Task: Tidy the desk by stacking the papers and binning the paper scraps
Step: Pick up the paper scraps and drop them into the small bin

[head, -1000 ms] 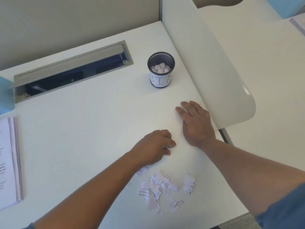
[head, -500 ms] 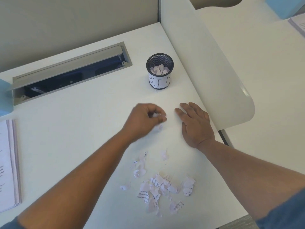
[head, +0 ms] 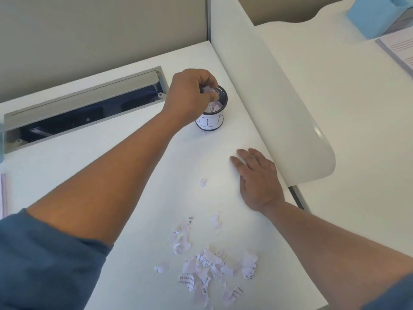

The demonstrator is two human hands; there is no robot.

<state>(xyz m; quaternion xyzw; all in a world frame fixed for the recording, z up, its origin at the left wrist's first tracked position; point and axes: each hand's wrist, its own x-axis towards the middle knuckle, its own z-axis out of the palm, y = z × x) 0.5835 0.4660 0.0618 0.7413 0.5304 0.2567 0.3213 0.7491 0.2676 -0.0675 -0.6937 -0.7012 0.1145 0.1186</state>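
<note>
**Torn paper goes into the mesh bin**

White tabletop (head: 156, 166) fills the frame as a person's left hand (head: 190, 95), fingers curled around a pinch of paper scraps (head: 209, 91), hovers over the black mesh bin (head: 215, 117) at upper centre. More scraps lie inside the bin, which stands upright and carries a white label. The right hand (head: 257, 180) rests flat on the tabletop at centre right, fingers straight and holding nothing. A loose pile of torn scraps (head: 212, 269) lies at the lower centre, with one stray scrap (head: 203, 182) between pile and bin. A metal cable tray (head: 82, 104) sits open at upper left.
</note>
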